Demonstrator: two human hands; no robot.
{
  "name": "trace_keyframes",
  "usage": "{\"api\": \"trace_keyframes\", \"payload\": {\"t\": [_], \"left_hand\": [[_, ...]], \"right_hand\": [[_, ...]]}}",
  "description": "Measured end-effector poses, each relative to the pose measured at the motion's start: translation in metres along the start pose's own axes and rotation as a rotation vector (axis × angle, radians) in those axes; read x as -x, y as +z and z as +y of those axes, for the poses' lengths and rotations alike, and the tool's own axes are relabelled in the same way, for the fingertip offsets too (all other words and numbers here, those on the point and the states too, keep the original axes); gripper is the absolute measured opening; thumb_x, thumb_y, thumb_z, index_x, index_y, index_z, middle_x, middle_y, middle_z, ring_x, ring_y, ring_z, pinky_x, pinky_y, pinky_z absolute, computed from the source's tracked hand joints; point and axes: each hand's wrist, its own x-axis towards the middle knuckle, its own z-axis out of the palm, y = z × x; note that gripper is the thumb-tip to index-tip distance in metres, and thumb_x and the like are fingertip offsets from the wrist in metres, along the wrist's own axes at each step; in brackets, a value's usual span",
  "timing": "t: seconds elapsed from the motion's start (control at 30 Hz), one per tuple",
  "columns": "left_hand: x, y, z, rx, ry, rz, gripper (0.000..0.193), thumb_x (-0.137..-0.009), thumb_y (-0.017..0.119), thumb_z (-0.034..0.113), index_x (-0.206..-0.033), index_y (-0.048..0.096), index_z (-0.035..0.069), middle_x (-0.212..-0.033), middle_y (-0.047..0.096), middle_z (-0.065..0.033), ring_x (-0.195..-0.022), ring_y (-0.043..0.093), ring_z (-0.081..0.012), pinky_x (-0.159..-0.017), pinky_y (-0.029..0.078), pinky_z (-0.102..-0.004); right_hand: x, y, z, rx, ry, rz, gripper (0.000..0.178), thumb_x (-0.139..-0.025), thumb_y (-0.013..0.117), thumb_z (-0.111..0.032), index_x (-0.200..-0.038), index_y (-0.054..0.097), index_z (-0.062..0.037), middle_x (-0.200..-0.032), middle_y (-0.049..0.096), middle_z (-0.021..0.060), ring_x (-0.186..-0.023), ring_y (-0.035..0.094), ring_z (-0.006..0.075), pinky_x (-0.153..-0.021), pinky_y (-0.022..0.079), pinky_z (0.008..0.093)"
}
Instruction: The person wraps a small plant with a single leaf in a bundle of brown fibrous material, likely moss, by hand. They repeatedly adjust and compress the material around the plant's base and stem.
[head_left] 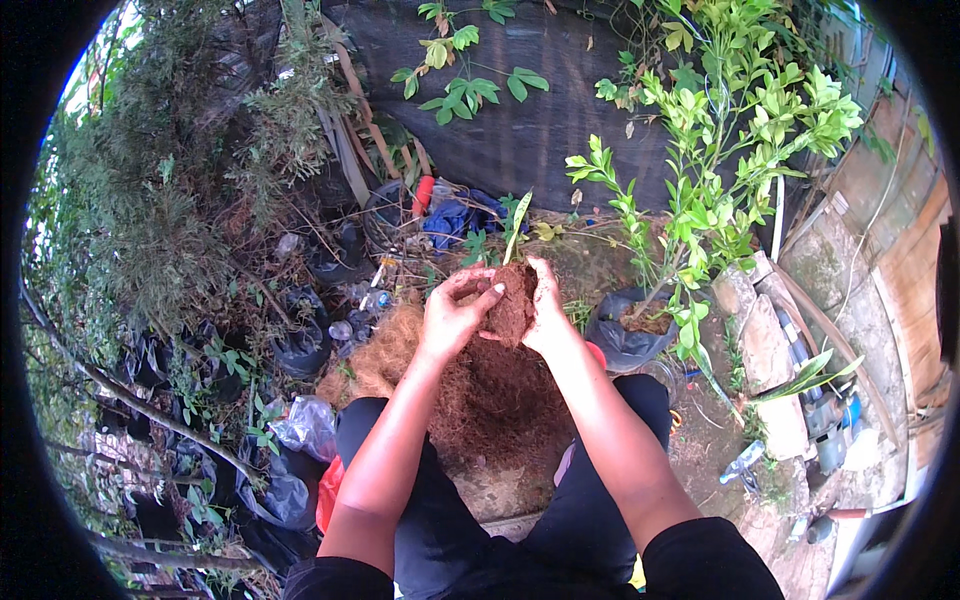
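Between my two hands is a brown clump of soil and fibre (512, 308), held up in front of me. A single slim green leaf (519, 222) with a pale edge rises from its top. My left hand (456, 312) curls round the clump's left side, thumb pressed on its face. Along the right side my right hand (545, 305) cups it, with the fingers partly hidden behind. Below the hands lies a dark brown heap of loose soil and fibre (500, 400). Lighter tan coconut-like fibre (378, 355) spreads to its left.
A leafy shrub in a black plastic grow bag (627, 330) stands to the right. Several dark bags and a clear plastic bag (306, 427) lie at left. A blue cloth (455, 222) sits at the back before a dark sheet (570, 110). Stone blocks (770, 370) line the right.
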Motion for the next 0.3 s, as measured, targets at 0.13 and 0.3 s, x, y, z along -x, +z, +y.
{"api": "trace_keyframes", "payload": {"t": [0.13, 0.3], "left_hand": [[-0.0142, -0.0064, -0.0020, 0.068, -0.044, 0.015, 0.021, -0.091, 0.075, 0.011, -0.108, 0.072, 0.000, -0.129, 0.064, -0.0118, -0.109, 0.065, -0.0192, -0.086, 0.059, -0.0336], [-0.0134, -0.0082, -0.0012, 0.035, 0.035, 0.039, 0.020, -0.091, 0.074, 0.009, -0.109, 0.073, 0.000, -0.135, 0.061, -0.0135, -0.109, 0.065, -0.0184, -0.098, 0.052, -0.0331]], "right_hand": [[-0.0075, 0.0019, -0.0062, 0.024, 0.015, 0.005, 0.067, -0.089, 0.046, -0.070, -0.121, 0.065, -0.0147, -0.118, 0.068, 0.0109, -0.108, 0.067, 0.0347, -0.091, 0.048, 0.0701], [-0.0151, -0.0059, -0.0057, 0.049, 0.022, -0.063, 0.070, -0.089, 0.045, -0.071, -0.128, 0.061, -0.0147, -0.123, 0.067, 0.0125, -0.108, 0.067, 0.0391, -0.094, 0.045, 0.0729]]}}
